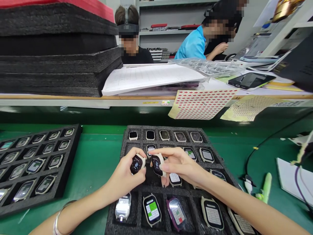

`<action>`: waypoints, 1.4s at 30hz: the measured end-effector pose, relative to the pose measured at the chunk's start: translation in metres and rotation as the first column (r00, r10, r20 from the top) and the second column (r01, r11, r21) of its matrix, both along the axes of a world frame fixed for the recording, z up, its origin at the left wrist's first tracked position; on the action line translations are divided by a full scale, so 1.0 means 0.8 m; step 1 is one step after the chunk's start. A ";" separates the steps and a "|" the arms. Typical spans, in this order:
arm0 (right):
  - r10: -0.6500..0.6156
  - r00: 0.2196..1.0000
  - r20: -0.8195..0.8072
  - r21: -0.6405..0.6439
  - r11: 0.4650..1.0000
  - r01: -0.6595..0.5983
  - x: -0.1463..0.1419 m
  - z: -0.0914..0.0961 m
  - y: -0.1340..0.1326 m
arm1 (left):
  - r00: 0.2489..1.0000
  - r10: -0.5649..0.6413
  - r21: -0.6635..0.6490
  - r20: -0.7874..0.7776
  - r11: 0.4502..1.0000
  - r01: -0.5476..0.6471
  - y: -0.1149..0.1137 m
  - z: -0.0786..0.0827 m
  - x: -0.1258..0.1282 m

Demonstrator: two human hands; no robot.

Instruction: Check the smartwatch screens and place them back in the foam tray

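The left hand [126, 176] is pinching one watch [137, 164] and the right hand [179, 166] another watch [156, 164], fingers closed, above the foam tray [137, 209]. A second tray [70, 163] is lying left; papers [149, 78] and two people are sitting beyond.

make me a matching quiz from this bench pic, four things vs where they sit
Things:
1. left hand
2. right hand
3. second foam tray
4. red sticker sheet

Places:
A. hangs over the shelf edge
B. holds a watch body on the right
C. lies at the left of the green mat
D. holds a watch body on the left

Pairs: 1-D, 2-B, 3-C, 4-A
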State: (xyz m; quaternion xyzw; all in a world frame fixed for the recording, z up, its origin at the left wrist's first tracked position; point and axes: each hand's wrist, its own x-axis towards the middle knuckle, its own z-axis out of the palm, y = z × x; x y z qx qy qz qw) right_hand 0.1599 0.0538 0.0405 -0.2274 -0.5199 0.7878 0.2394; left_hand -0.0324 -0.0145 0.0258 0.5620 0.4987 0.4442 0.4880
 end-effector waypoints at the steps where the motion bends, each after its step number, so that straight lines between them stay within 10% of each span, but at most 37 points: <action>1: -0.004 1.000 0.007 -0.002 1.000 0.004 0.000 0.001 0.000 | 1.000 0.001 0.004 -0.003 1.000 -0.001 0.001 -0.001 0.000; 42: 0.014 0.999 0.053 0.059 0.998 -0.017 0.001 -0.001 -0.001 | 0.996 0.040 0.080 -0.077 0.996 -0.033 0.007 -0.005 -0.003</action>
